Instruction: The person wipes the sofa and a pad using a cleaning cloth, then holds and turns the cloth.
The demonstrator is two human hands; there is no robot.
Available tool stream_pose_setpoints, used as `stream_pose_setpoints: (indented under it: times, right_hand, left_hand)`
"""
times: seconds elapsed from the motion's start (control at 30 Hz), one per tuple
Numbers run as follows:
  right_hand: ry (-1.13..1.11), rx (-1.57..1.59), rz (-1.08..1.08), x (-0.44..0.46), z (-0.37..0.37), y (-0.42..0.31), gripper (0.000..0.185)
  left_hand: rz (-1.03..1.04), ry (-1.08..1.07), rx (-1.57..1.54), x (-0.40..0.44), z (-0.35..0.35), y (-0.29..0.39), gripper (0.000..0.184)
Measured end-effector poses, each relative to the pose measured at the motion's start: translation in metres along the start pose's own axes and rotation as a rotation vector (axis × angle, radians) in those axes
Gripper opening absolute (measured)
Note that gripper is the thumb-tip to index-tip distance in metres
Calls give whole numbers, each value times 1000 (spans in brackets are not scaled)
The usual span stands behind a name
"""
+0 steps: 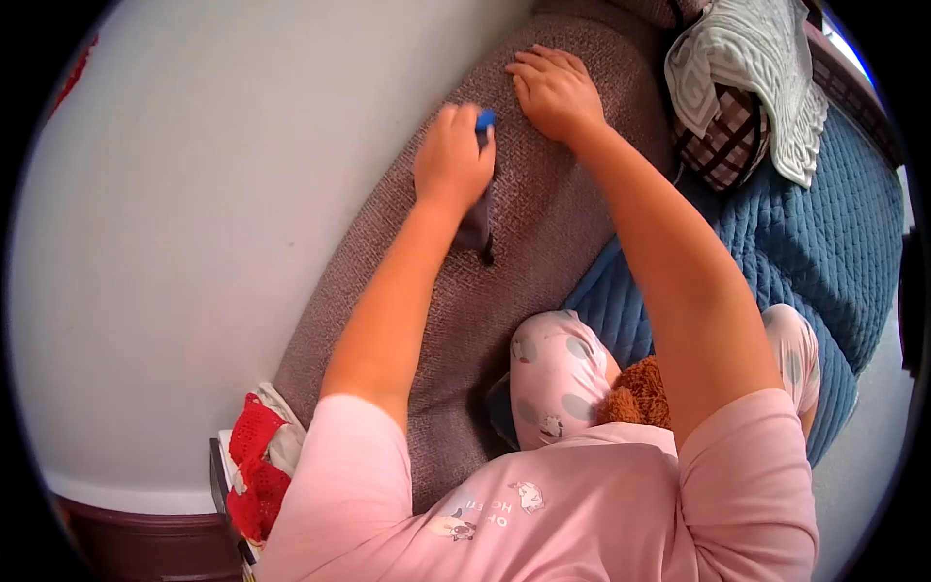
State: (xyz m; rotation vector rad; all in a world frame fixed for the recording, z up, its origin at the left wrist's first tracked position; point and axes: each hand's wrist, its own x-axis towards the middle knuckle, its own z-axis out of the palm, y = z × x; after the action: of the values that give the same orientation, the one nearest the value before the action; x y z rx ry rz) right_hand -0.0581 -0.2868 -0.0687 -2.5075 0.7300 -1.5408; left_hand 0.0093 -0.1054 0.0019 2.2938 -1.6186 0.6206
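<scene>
My left hand (454, 155) is closed around a dark tool with a blue end (486, 120), near the top edge of the brown sofa back (524, 218). The blue end shows past my thumb, and a dark, pouch-like part (474, 228) hangs below the hand against the fabric. What exactly the object is cannot be made out. To the right, my right hand (556, 92) lies flat on the same textured fabric, fingers spread a little and nothing in them.
A blue quilted cover (805, 252) spreads at the right, with a white patterned cloth (747, 58) over a plaid cushion (722, 145). Brown fluffy material (637, 396) sits between my knees. Red lace cloth (258, 466) lies lower left, beside the pale wall (213, 194).
</scene>
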Motion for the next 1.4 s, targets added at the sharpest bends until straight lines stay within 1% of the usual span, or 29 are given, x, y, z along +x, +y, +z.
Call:
stream_pose_setpoints:
  times: [0.03,0.1,0.17,0.2,0.23,0.3,0.37,0.47,0.57,0.73,0.8,0.87,0.9,0.93,0.97,1.0,1.03,1.07,1.13,1.17,1.2,1.23,1.27,1.33,1.37,1.4]
  right_hand:
    - [-29,8,3,0,-2,0,34]
    - [-28,15,12,1,-2,-1,35]
    - [-38,11,14,-3,-1,-2,35]
    - [-44,16,7,-5,0,-1,35]
    - [-45,20,0,-3,-1,1,36]
    - [-37,23,9,-1,-5,2,36]
    - [-56,37,13,-4,-3,-2,36]
    - [-35,39,-6,-7,-3,2,36]
    - [-2,27,2,-7,-5,0,35]
    - [77,37,-9,-7,-1,0,33]
    - [69,42,-12,-7,1,1,33]
    - [72,44,-15,-9,1,1,33]
    - [53,64,-15,-9,3,2,33]
    - [38,82,-17,-6,3,4,34]
    - [46,72,-29,-1,2,3,34]
    - [-44,164,70,5,1,1,35]
    - [-134,255,168,15,-8,-4,37]
    - [-126,248,149,22,-16,-12,37]
    - [-173,720,356,29,-51,-51,44]
    - [-185,604,256,24,-51,-67,48]
    - [-196,489,163,10,-42,-80,53]
    - [-121,301,70,-7,-31,-88,48]
    - [-122,297,63,-16,-39,-94,48]
    - [-84,264,92,-32,-54,-100,40]
    - [-16,227,57,-36,-59,-104,34]
    - [-23,215,45,-38,-62,-106,34]
  left_hand:
    - [46,-2,-24,-22,-11,-1,27]
    - [123,27,90,-66,-34,3,30]
    - [140,56,190,-109,-50,2,34]
    - [149,61,192,-131,-55,2,34]
    - [118,29,241,-150,-61,0,36]
    - [91,4,299,-151,-65,0,37]
    - [71,-12,262,-148,-65,4,36]
    - [107,42,297,-114,-48,5,35]
    - [112,68,231,-62,-26,9,28]
    - [-34,23,153,29,15,12,26]
    - [-65,19,134,55,29,12,26]
    - [-185,-18,143,73,35,15,29]
    - [-209,-40,159,76,37,14,35]
    - [-204,-26,151,75,38,12,35]
    - [-195,14,61,69,39,11,37]
    - [-188,58,-28,64,35,10,39]
    - [-218,19,-75,59,32,12,49]
    - [-220,39,-81,53,29,9,49]
    - [-267,75,-636,42,41,-6,57]
    - [-265,92,-647,35,25,-4,57]
    - [-386,-28,-1003,19,0,-2,60]
    - [-503,-161,-1355,4,-19,-5,63]
    - [-501,-156,-1361,-6,-27,-15,63]
    - [-432,-113,-1213,-17,-33,-39,56]
    - [-428,-102,-1225,-18,-37,-56,56]
    - [-403,-114,-844,-19,-39,-74,49]
